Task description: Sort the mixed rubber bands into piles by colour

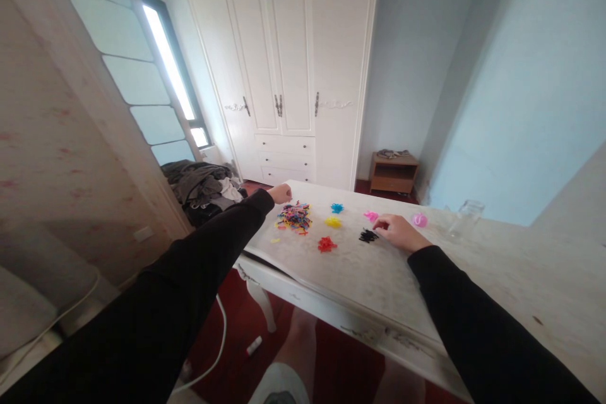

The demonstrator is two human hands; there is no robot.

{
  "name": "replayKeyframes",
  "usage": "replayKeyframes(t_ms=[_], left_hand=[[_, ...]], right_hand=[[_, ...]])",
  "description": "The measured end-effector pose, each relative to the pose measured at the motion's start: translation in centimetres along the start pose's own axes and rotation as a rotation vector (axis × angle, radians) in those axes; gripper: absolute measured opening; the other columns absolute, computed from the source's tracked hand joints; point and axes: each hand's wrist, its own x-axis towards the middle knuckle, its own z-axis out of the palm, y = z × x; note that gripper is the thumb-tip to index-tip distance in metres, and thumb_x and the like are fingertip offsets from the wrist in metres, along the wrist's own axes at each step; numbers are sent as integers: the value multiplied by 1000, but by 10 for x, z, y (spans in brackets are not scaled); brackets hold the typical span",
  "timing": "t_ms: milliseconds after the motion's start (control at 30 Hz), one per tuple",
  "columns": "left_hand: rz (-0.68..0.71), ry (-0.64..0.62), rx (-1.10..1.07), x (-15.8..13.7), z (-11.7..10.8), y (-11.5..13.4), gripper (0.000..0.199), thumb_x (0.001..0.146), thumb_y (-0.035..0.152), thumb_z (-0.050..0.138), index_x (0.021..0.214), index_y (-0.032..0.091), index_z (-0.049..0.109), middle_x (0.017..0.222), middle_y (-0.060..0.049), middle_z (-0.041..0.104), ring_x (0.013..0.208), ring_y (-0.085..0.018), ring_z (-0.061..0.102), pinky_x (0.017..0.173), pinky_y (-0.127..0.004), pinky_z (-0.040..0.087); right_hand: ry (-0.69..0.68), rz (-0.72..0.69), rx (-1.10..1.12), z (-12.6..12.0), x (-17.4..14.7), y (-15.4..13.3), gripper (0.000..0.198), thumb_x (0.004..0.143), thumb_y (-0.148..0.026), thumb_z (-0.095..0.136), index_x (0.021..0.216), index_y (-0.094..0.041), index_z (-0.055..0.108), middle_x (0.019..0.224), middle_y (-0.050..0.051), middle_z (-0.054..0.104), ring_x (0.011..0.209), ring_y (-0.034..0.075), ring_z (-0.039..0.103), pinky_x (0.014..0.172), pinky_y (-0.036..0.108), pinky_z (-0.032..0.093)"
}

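My left hand (281, 194) is closed, fingers curled, just beyond a mixed heap of small multicoloured plastic pieces (296, 217). What it holds, if anything, is too small to make out. Fingertips pinched together, my right hand (400, 232) hovers at the right edge of a small pile of black pieces (368, 235). Behind those fingers lies a pile of pink pieces (370, 216), partly covered by the hand. Between my hands are separate piles of blue pieces (336, 208), yellow pieces (332, 222) and red pieces (326, 244).
On the white table (350, 284), a round pink item (419, 219) and a clear glass jar (466, 218) stand to the right. Dark clothes (199, 186) are heaped beyond the left end. A white wardrobe (288, 63) and small wooden cabinet (394, 173) stand behind.
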Motion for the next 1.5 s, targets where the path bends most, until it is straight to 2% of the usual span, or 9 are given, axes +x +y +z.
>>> replayKeyframes(t_ms=[167, 367, 467, 567, 733, 1000, 1133, 1267, 1500], left_hand=[[16, 10, -78, -18, -20, -12, 14, 68, 24, 70, 72, 11, 74, 66, -6, 71, 65, -16, 64, 59, -23, 47], [92, -40, -208, -68, -33, -22, 22, 61, 31, 81, 69, 12, 74, 64, -5, 71, 61, -14, 62, 57, -23, 43], [168, -103, -298, -95, -31, -18, 27, 60, 34, 84, 68, 12, 72, 67, -5, 72, 63, -15, 64, 59, -23, 44], [203, -182, -252, -115, -25, -10, 27, 59, 32, 86, 74, 12, 75, 67, -3, 72, 62, -15, 64, 58, -22, 43], [204, -307, -254, -128, -11, 0, 22, 61, 28, 84, 75, 13, 76, 67, -3, 72, 64, -15, 65, 61, -23, 44], [259, -298, -89, -140, 1, 13, 5, 70, 17, 71, 65, 16, 69, 63, 0, 65, 64, -15, 56, 62, -24, 38], [354, -263, -106, -141, -3, 23, 6, 72, 13, 64, 67, 17, 62, 73, -2, 64, 71, -16, 56, 68, -25, 40], [382, -331, -364, -126, -5, 46, 7, 80, 20, 60, 73, 18, 58, 71, -1, 62, 67, -15, 58, 63, -25, 44], [503, -276, -749, -60, 26, 134, 12, 78, 25, 71, 78, 14, 66, 71, -4, 69, 63, -12, 63, 61, -23, 50]], right_hand=[[23, -4, 17, 1, 0, 2, 19, 77, -20, 58, 79, -17, 76, 85, 8, 76, 77, 21, 66, 73, 31, 48], [35, -18, 15, -1, 0, 0, 18, 77, -20, 59, 79, -18, 77, 85, 7, 76, 77, 20, 66, 74, 30, 48], [52, -12, 4, -3, 0, -2, 18, 77, -20, 59, 79, -18, 77, 86, 7, 76, 77, 21, 66, 75, 31, 48], [59, -5, -20, -5, 0, -4, 19, 77, -20, 58, 80, -17, 77, 88, 9, 76, 80, 22, 66, 77, 32, 48], [49, -8, -13, -8, -1, -9, 19, 77, -19, 57, 79, -17, 76, 89, 9, 76, 83, 22, 67, 78, 31, 48], [87, -26, 3, -5, -1, -11, 18, 77, -18, 57, 78, -18, 76, 89, 8, 76, 82, 22, 68, 77, 31, 49], [91, -30, 19, -4, -2, -14, 18, 79, -20, 57, 80, -17, 75, 88, 8, 75, 78, 21, 67, 73, 31, 49], [116, -29, 30, -4, -2, -16, 18, 79, -20, 57, 78, -18, 75, 88, 7, 75, 77, 20, 66, 74, 31, 49], [204, -3, 80, -2, 0, -27, 16, 82, -19, 58, 84, -17, 74, 86, 7, 74, 77, 19, 67, 71, 30, 51]])
